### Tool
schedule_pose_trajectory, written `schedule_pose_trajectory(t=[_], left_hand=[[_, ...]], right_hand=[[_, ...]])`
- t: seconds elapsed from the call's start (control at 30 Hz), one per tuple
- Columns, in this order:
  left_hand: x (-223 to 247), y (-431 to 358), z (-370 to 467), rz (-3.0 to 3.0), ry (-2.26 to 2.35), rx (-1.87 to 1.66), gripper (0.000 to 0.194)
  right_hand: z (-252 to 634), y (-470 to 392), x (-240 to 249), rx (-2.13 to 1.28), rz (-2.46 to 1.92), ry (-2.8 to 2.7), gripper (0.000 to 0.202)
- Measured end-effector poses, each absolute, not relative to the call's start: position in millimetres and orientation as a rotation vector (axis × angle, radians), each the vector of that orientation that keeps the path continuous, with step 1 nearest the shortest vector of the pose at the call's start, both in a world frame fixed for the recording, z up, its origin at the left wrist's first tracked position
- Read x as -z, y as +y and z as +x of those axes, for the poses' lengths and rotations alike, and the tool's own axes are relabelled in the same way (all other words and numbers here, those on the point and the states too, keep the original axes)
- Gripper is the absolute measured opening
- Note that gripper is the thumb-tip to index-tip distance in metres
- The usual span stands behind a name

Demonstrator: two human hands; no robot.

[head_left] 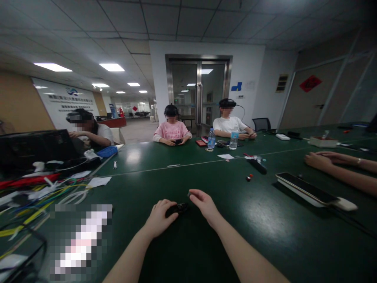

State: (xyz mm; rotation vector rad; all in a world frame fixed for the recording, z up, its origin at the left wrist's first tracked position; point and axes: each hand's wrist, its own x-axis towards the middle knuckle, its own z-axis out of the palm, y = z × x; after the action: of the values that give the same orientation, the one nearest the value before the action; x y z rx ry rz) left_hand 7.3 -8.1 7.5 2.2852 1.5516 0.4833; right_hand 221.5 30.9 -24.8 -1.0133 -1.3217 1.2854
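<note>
A small dark elongated object [181, 208], its kind unclear, lies low over the green table. My left hand [160, 217] is closed on its left end, thumb below and fingers above. Just to the right, my right hand [205, 205] is closed in a pinch. A tiny greyish piece [189, 193] shows at its fingertips, too small to name. The right hand is apart from the dark object, its fingertips a little above and beyond it.
Cables [70, 196] and a pixelated bright item [85, 239] lie left. A long black-topped device [306, 189] is at right, near a co-worker's hands [319, 160]. Two bottles [233, 140] stand farther back. Three people in headsets sit around the green table [141, 157].
</note>
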Motion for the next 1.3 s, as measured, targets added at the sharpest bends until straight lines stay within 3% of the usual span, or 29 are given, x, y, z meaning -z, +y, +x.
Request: schedule_pose_trajectory(t=[0.53,0.93,1.3], left_hand=[[-2.9,-7.1,6.9,2.302,1.540,-0.503,0.040],[0.2,-6.6,5.7,2.320,1.554,-0.485,0.039],[-3.5,-8.4,6.6,2.318,1.563,-0.477,0.039]], right_hand=[[210.3,11.8,13.4,-0.928,-1.088,-1.979,0.020],[214.7,14.2,15.5,-1.087,-1.048,-1.898,0.034],[214.9,16.1,19.2,-1.100,-1.059,-1.847,0.034]])
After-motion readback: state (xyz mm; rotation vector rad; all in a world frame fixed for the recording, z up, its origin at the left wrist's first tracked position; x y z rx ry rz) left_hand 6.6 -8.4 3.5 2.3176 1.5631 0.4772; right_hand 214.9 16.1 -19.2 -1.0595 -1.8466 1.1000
